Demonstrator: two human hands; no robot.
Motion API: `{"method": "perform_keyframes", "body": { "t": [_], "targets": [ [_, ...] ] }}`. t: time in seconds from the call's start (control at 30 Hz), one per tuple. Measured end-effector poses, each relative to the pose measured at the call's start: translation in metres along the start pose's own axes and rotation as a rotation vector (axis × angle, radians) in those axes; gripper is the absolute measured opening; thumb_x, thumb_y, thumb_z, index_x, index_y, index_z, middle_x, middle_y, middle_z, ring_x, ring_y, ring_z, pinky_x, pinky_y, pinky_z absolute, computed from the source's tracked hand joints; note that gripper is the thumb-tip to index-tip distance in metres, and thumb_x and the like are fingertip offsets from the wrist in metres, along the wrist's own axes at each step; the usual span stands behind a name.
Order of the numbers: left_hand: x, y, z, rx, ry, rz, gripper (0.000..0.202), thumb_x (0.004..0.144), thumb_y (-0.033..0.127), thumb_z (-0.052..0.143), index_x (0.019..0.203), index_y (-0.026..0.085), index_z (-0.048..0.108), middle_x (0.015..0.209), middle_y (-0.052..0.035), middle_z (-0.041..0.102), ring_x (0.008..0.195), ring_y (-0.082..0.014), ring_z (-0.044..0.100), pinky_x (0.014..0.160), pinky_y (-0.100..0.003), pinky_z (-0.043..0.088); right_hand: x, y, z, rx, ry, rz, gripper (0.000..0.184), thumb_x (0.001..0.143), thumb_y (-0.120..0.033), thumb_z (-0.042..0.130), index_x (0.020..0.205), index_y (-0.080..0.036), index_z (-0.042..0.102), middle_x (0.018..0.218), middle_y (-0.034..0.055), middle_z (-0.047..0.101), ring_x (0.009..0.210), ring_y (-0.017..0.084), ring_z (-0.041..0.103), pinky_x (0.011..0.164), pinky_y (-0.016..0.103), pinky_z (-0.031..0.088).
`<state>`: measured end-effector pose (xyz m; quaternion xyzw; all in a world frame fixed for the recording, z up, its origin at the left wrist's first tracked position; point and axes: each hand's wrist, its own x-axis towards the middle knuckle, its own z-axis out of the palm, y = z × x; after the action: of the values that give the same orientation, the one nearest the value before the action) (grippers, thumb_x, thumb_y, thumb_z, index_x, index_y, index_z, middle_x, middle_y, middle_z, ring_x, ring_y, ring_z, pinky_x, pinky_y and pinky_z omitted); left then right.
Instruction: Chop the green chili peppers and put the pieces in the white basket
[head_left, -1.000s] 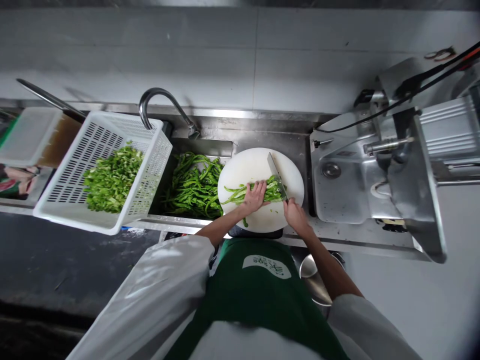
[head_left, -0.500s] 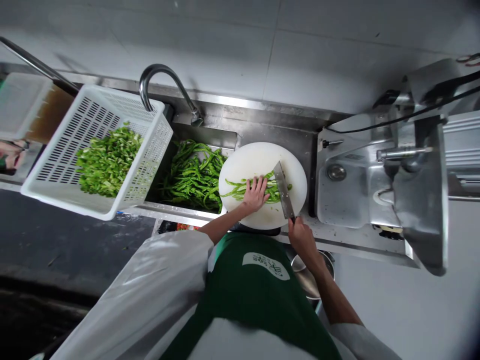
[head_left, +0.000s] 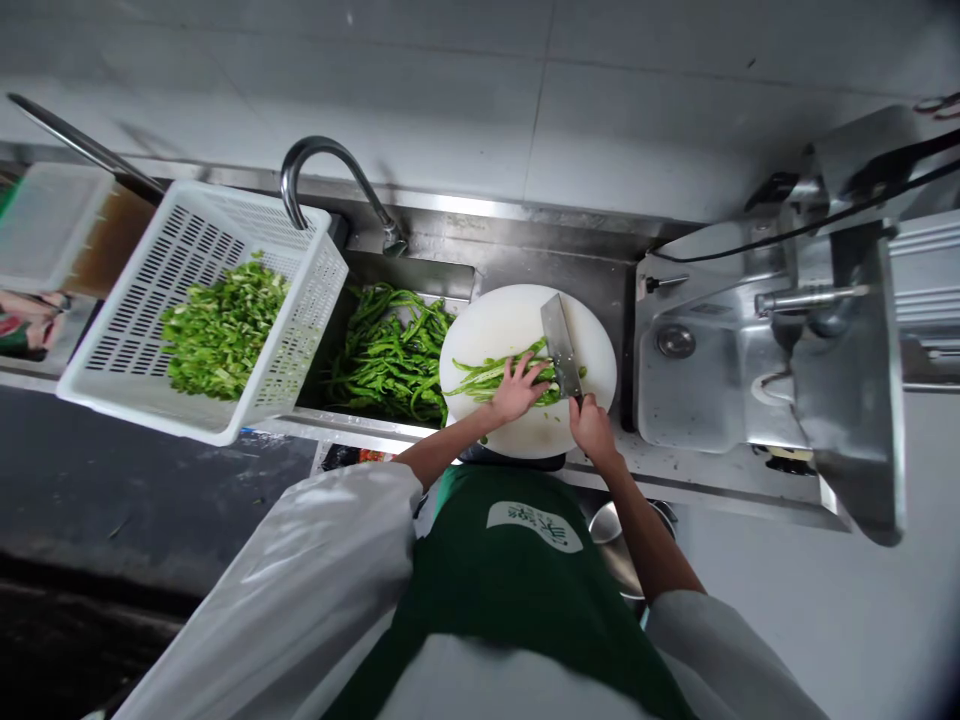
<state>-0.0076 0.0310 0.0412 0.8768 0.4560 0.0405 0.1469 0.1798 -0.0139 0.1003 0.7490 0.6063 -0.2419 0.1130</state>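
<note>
A round white cutting board (head_left: 510,320) lies over the sink's right end. On it lies a bunch of long green pepper strips (head_left: 480,374). My left hand (head_left: 516,388) presses down on the bunch, fingers curled over it. My right hand (head_left: 592,428) grips the handle of a cleaver (head_left: 561,345), whose blade rests across the right end of the bunch, just beside my left fingertips.
The sink (head_left: 405,272) left of the board holds a heap of whole green peppers (head_left: 386,352) under a curved tap (head_left: 330,180). A white slotted basket (head_left: 142,310) with chopped greens (head_left: 221,330) sits tilted at the left. A steel slicing machine (head_left: 817,340) stands at the right.
The cleaver was drawn back toward me half a second ago; now it has moved forward onto the strips again, and my right hand has come closer to the board.
</note>
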Motion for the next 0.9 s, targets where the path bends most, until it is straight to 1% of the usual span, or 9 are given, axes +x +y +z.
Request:
{"method": "perform_keyframes", "body": {
  "t": [0.1, 0.2, 0.3, 0.37, 0.43, 0.53, 0.6, 0.73, 0.9],
  "targets": [
    [0.006, -0.004, -0.002, -0.045, 0.042, -0.049, 0.029, 0.105, 0.035, 0.055, 0.121, 0.024, 0.076, 0.156, -0.0100, 0.051, 0.154, -0.0365, 0.029, 0.122, -0.062, 0.030, 0.001, -0.002, 0.000, 0.015, -0.005, -0.003, 0.037, 0.113, -0.037, 0.034, 0.123, -0.008, 0.055, 0.109, 0.0214, 0.076, 0.105, 0.029, 0.074, 0.083, 0.031, 0.046],
    [0.009, -0.006, -0.005, -0.089, 0.086, -0.168, 0.029, 0.103, 0.038, 0.058, 0.119, 0.021, 0.076, 0.151, -0.0131, 0.054, 0.148, -0.0359, 0.036, 0.118, -0.057, 0.035, 0.001, -0.004, -0.006, 0.028, -0.019, -0.009, 0.036, 0.113, -0.036, 0.034, 0.124, -0.008, 0.055, 0.109, 0.0213, 0.076, 0.106, 0.028, 0.074, 0.084, 0.031, 0.046],
    [0.003, -0.008, -0.012, -0.129, 0.136, -0.201, 0.038, 0.106, 0.042, 0.053, 0.133, 0.021, 0.069, 0.151, -0.0141, 0.055, 0.146, -0.0322, 0.041, 0.119, -0.052, 0.037, -0.008, -0.005, -0.018, 0.015, -0.024, -0.013, 0.036, 0.113, -0.037, 0.035, 0.123, -0.009, 0.056, 0.109, 0.0211, 0.076, 0.105, 0.028, 0.074, 0.083, 0.030, 0.047],
    [-0.005, -0.009, -0.017, -0.130, 0.202, -0.261, 0.046, 0.110, 0.042, 0.039, 0.143, 0.020, 0.062, 0.156, -0.0143, 0.051, 0.151, -0.0289, 0.038, 0.123, -0.050, 0.034, -0.021, -0.006, -0.027, -0.003, 0.005, -0.002, 0.036, 0.113, -0.037, 0.035, 0.122, -0.009, 0.056, 0.105, 0.0214, 0.076, 0.101, 0.029, 0.075, 0.080, 0.031, 0.046],
    [-0.013, -0.008, -0.017, -0.103, 0.229, -0.340, 0.054, 0.111, 0.039, 0.027, 0.154, 0.017, 0.052, 0.165, -0.0145, 0.043, 0.158, -0.0283, 0.029, 0.127, -0.051, 0.029, -0.037, -0.008, -0.032, -0.021, 0.030, 0.003, 0.038, 0.113, -0.037, 0.032, 0.122, -0.008, 0.055, 0.101, 0.0215, 0.076, 0.095, 0.029, 0.075, 0.077, 0.031, 0.046],
    [-0.018, -0.003, -0.007, -0.051, 0.161, -0.374, 0.064, 0.110, 0.043, 0.025, 0.165, 0.011, 0.033, 0.174, -0.0151, 0.027, 0.163, -0.0337, 0.018, 0.130, -0.057, 0.021, -0.057, -0.013, -0.031, -0.048, -0.002, -0.020, 0.037, 0.113, -0.037, 0.031, 0.121, -0.010, 0.055, 0.099, 0.0206, 0.076, 0.093, 0.028, 0.075, 0.075, 0.031, 0.047],
    [-0.017, 0.001, 0.003, -0.026, 0.107, -0.366, 0.070, 0.109, 0.047, 0.028, 0.168, 0.008, 0.027, 0.175, -0.0157, 0.023, 0.162, -0.0383, 0.017, 0.130, -0.061, 0.019, -0.063, -0.017, -0.028, -0.066, -0.049, -0.023, 0.035, 0.112, -0.036, 0.032, 0.120, -0.010, 0.054, 0.101, 0.0208, 0.076, 0.095, 0.028, 0.076, 0.077, 0.030, 0.047],
    [-0.012, 0.002, 0.016, 0.003, 0.081, -0.348, 0.072, 0.109, 0.048, 0.028, 0.169, 0.008, 0.025, 0.175, -0.0148, 0.025, 0.159, -0.0406, 0.025, 0.130, -0.062, 0.017, -0.053, -0.023, -0.018, -0.070, -0.107, -0.022, 0.034, 0.112, -0.034, 0.034, 0.122, -0.009, 0.054, 0.104, 0.0229, 0.076, 0.100, 0.029, 0.076, 0.080, 0.032, 0.049],
    [-0.010, 0.000, 0.019, 0.003, 0.075, -0.335, 0.068, 0.109, 0.044, 0.028, 0.169, 0.011, 0.026, 0.174, -0.0132, 0.028, 0.159, -0.0381, 0.028, 0.130, -0.062, 0.019, -0.023, -0.029, -0.006, -0.015, -0.070, -0.025, 0.038, 0.113, -0.033, 0.033, 0.126, -0.005, 0.054, 0.110, 0.0240, 0.075, 0.106, 0.029, 0.075, 0.087, 0.031, 0.048]
  ]
}}
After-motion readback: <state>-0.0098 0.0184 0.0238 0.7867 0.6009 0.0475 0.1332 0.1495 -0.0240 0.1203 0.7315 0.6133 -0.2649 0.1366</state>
